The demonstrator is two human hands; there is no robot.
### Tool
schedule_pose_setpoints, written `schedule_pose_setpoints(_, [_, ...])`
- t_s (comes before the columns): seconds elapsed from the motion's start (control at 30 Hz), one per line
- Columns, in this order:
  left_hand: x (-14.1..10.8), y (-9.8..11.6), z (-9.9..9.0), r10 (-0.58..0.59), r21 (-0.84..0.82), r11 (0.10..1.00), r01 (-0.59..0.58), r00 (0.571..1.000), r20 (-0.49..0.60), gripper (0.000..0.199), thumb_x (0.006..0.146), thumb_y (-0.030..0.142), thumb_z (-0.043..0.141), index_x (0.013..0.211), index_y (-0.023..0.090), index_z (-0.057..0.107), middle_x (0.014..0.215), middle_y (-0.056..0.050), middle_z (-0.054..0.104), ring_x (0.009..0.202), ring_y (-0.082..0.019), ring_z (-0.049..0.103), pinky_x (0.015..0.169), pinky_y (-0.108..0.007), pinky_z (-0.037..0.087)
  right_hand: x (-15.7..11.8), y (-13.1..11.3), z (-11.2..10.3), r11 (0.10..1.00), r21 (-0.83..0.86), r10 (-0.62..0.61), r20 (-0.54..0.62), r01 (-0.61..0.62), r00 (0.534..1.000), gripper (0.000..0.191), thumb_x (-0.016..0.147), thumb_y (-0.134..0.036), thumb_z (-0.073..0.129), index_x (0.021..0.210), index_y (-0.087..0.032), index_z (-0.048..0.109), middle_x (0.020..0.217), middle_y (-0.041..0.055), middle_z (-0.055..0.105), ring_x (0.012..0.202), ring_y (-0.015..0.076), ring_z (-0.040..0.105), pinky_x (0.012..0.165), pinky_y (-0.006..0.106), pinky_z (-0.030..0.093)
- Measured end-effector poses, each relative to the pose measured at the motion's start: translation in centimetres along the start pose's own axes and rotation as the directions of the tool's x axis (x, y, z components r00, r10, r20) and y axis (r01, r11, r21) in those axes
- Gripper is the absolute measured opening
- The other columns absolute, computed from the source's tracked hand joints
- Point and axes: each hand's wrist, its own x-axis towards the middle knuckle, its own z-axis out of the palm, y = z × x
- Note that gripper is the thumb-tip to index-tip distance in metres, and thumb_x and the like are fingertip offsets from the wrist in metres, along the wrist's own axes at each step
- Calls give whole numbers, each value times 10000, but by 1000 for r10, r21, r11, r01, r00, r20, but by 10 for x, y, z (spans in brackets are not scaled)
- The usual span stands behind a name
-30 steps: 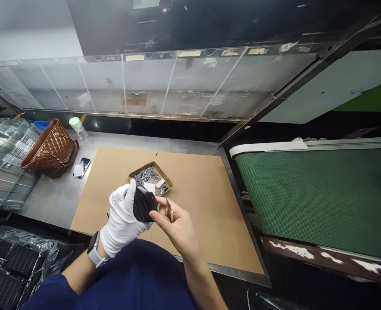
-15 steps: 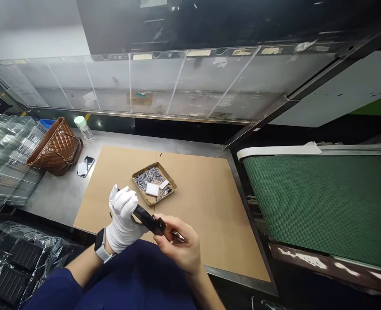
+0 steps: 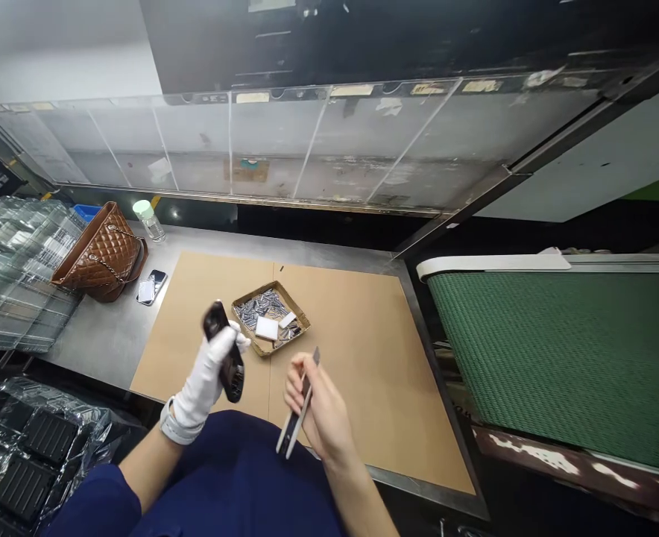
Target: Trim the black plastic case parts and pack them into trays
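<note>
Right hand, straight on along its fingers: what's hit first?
Probably the brown-rimmed tray of small metal pieces, ahead of the right hand; depth is unclear, so it might pass above.

A quilted brown handbag (image 3: 101, 262); a smartphone (image 3: 157, 280) (just beside it); green conveyor belt (image 3: 564, 358)

Your glove (image 3: 200, 388) is white, and the thing (image 3: 215, 319) in it is black. The bag (image 3: 101, 257) is brown with diamond quilting; the belt (image 3: 558, 358) is green.
</note>
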Motion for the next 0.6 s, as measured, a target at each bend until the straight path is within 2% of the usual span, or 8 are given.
schedule_pose_setpoints(0.07, [6, 10, -2, -212, -389, 898, 206, 977, 29, 316, 746, 418, 610, 907, 145, 618, 868, -68, 647, 805, -199, 654, 869, -402, 524, -5, 15, -7, 989, 4, 148, 22, -149, 989, 428, 676, -579, 725, 764, -196, 557, 535, -74, 418, 416, 61, 314, 385, 184, 294])
schedule_pose_setpoints(0.13, [9, 15, -3, -283, -568, 779, 265, 957, 58, 266, 765, 375, 561, 853, 135, 632, 848, -83, 662, 801, -210, 661, 819, -393, 542, -8, 23, -9, 983, 14, 181, 21, -182, 983, 452, 664, -605, 722, 745, -195, 550, 519, -78, 411, 406, 58, 307, 377, 178, 294])
schedule_pose_setpoints(0.17, [10, 15, -2, -298, -597, 752, 280, 952, 71, 255, 765, 355, 552, 856, 131, 638, 837, -87, 666, 791, -215, 662, 790, -388, 548, -8, 22, -6, 989, 39, 145, 18, -146, 989, 454, 677, -619, 703, 716, -201, 530, 507, -86, 387, 394, 52, 282, 366, 170, 274])
schedule_pose_setpoints(0.23, [8, 11, 1, -333, -598, 730, 331, 936, 112, 257, 773, 337, 541, 873, 124, 646, 826, -94, 671, 770, -221, 663, 753, -385, 551, -2, 11, 5, 993, 121, -12, 30, 9, 999, 475, 716, -642, 652, 648, -213, 458, 485, -103, 312, 372, 43, 210, 342, 154, 215])
schedule_pose_setpoints(0.3, [5, 6, 7, -354, -582, 729, 360, 926, 128, 259, 786, 325, 523, 869, 116, 653, 806, -94, 674, 746, -215, 661, 737, -373, 551, 9, -6, 21, 969, 185, -181, 78, 164, 980, 510, 746, -650, 614, 603, -216, 388, 475, -110, 265, 364, 41, 163, 332, 148, 187])
schedule_pose_setpoints(0.37, [1, 2, 13, -362, -561, 743, 366, 924, 123, 260, 794, 311, 504, 841, 106, 657, 771, -95, 676, 719, -210, 660, 727, -358, 550, 21, -22, 35, 952, 195, -266, 134, 238, 955, 523, 751, -654, 607, 592, -217, 367, 466, -114, 249, 361, 38, 143, 326, 145, 169])
schedule_pose_setpoints(0.47, [-2, 0, 18, -363, -530, 756, 385, 919, 150, 277, 792, 313, 494, 822, 94, 662, 740, -103, 677, 692, -218, 659, 699, -353, 549, 32, -32, 44, 953, 165, -282, 163, 256, 945, 521, 762, -664, 585, 597, -220, 368, 457, -119, 239, 359, 38, 136, 325, 146, 161])
schedule_pose_setpoints(0.6, [-1, 3, 18, -366, -519, 759, 394, 917, 162, 288, 797, 321, 498, 809, 90, 668, 743, -109, 685, 681, -215, 660, 685, -336, 544, 34, -31, 43, 961, 141, -261, 180, 238, 948, 529, 766, -678, 564, 597, -224, 353, 454, -122, 223, 361, 42, 131, 326, 154, 158])
